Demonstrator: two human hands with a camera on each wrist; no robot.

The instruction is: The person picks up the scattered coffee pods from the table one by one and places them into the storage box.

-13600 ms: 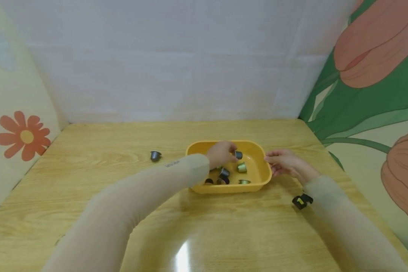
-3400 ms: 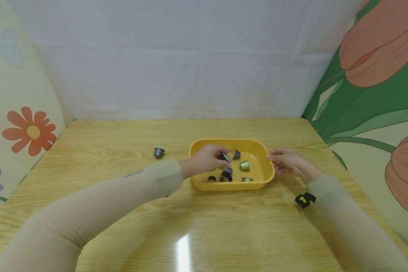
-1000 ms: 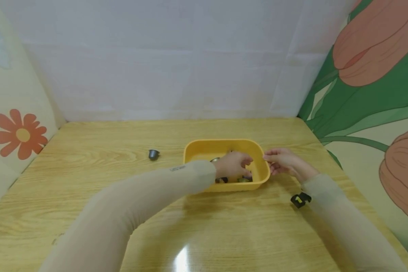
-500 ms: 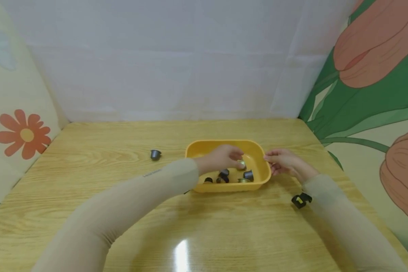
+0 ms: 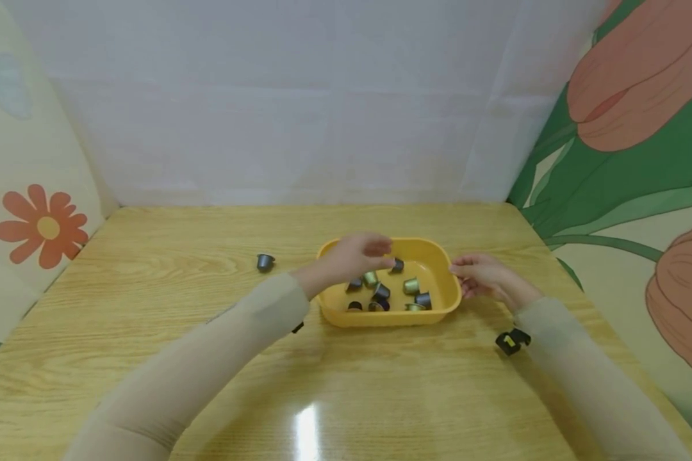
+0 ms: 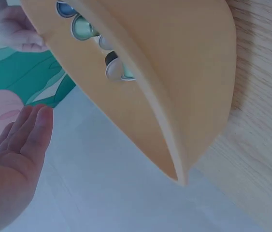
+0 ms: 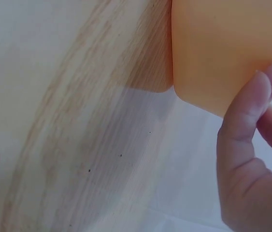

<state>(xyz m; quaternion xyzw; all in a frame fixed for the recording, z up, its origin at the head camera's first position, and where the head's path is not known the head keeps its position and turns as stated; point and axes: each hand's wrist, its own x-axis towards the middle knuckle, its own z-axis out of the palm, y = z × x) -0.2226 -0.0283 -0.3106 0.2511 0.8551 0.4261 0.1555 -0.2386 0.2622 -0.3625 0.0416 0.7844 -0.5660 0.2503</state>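
My left hand (image 5: 354, 257) hovers over the left back part of a yellow plastic tub (image 5: 389, 318). Its fingers are fairly straight with nothing between them, as the left wrist view also shows of the hand (image 6: 17, 162). Inside the tub lie several coffee capsules, among them a green capsule (image 5: 411, 285), a dark capsule (image 5: 423, 299) at the front right and another dark capsule (image 5: 397, 265) near the back. At the tub's right end my right hand (image 5: 484, 275) pinches the rim; in the right wrist view the thumb (image 7: 246, 104) presses the outer wall.
One dark grey capsule (image 5: 264, 262) sits on the wooden table (image 5: 380, 397), left of the tub. A black strap piece with a yellow mark (image 5: 512, 341) shows by the right sleeve. A white sheet (image 5: 300, 115) hangs behind the table, with flower-patterned panels at both sides.
Earlier my left hand held a dark capsule, then reached into the tub's right part, where a dark capsule now lies at the front. Since then it has risen leftward. My right hand stays on the rim.
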